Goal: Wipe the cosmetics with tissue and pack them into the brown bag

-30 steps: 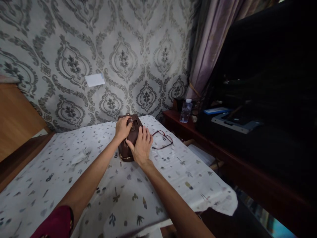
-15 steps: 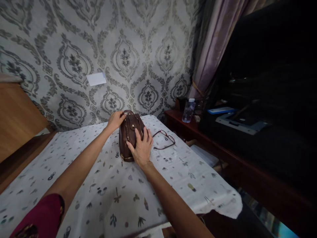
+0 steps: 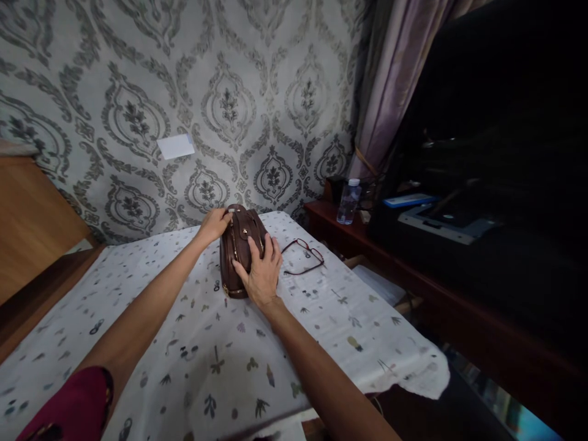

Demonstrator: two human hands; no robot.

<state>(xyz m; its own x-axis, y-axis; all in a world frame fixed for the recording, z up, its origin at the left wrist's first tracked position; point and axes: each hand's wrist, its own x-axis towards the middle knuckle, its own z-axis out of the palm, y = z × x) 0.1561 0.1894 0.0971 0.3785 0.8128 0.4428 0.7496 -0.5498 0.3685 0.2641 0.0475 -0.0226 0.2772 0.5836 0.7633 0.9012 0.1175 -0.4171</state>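
Observation:
A brown leather handbag (image 3: 239,260) with gold zips, a short handle and a snap tab lies on the cloth-covered table. At its far left end, my left hand (image 3: 214,225) is closed, with thumb and fingers pinching near the zip and handle. Just what is between those fingertips is too small to make out. My right hand (image 3: 265,269) rests across the near right part of the bag, fingers spread and thumb on top. Right of the bag, a pair of dark red eyeglasses (image 3: 316,254) lies with its temples unfolded.
A white printed cloth (image 3: 193,355) covers the table up to the patterned wall. On the dark red desk (image 3: 321,211) at right stand a clear bottle (image 3: 349,203) and a blue-and-white box (image 3: 408,201). A wooden board (image 3: 37,226) is at left.
The view has shifted slightly. Both hands stay at the same places on the handbag, with little visible movement.

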